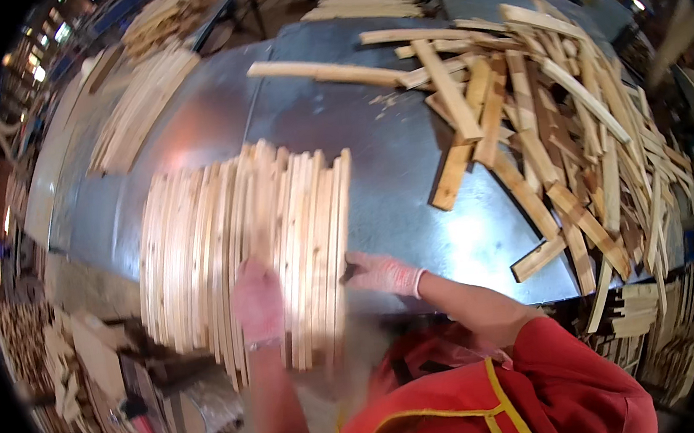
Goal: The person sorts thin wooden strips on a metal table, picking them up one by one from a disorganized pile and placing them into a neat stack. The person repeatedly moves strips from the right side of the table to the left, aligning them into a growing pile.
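Note:
A row of pale wooden slats point(191, 258) stands side by side near the table's front edge, some ends sticking out unevenly. On top of its middle lies my left hand point(257, 306), in a pale pinkish work glove; motion smears its fingers, so its grip is unclear. At the row's right side is my right hand point(383, 274), gloved the same way. Its fingers are closed at the edge of the outermost slat point(342, 217), with the fingertips partly hidden.
The slats rest on a metal-topped table point(390, 144). A jumbled heap of wooden strips point(540, 120) covers its right side, some overhanging the front. Flat boards point(141, 107) lie at the far left, and another stack of strips point(363, 5) is at the back. Wood pieces point(95, 353) crowd the lower left.

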Available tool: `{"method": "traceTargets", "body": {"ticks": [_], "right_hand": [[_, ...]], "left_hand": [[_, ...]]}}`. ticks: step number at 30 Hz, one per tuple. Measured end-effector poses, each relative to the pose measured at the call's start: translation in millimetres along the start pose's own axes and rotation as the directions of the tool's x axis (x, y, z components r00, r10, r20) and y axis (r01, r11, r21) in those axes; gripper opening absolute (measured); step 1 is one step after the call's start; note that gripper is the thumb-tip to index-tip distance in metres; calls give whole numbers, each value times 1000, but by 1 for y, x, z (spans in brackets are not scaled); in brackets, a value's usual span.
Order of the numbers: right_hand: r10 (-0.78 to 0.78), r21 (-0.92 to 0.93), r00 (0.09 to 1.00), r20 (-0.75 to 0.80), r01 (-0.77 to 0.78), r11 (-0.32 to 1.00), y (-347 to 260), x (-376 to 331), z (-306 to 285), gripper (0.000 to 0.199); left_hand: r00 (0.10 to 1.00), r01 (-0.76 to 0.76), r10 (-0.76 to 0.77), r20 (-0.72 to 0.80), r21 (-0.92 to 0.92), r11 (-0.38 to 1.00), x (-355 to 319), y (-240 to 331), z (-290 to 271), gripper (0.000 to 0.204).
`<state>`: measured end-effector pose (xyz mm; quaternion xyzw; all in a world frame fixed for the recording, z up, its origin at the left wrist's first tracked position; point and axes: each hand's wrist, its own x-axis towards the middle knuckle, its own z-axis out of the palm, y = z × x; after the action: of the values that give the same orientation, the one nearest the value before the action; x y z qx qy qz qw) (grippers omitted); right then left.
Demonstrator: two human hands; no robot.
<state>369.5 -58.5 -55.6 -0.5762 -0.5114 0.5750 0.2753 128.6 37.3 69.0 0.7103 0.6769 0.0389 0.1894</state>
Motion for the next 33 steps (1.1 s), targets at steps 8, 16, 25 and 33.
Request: {"method": "traceTargets", "body": {"ticks": [8, 16, 25, 33], "right_hand": [[-485, -635, 419, -768, -603, 484, -12, -4, -273, 53], [-26, -475, 832, -554, -290, 831, -32, -112, -174, 62], [87, -152, 322, -943, -646, 748, 37, -44, -340, 83], [241, 428, 622, -745, 168, 888, 27, -94, -258, 74]], "left_hand": [[983, 138, -106, -152, 215, 967, -6, -104, 28, 89], [889, -245, 405, -215, 524, 816, -47, -42, 69, 90], [876, -474, 460, 146, 81, 877, -46, 200, 154, 93], [796, 178, 303, 523, -683, 709, -60, 109, 170, 71]]}}
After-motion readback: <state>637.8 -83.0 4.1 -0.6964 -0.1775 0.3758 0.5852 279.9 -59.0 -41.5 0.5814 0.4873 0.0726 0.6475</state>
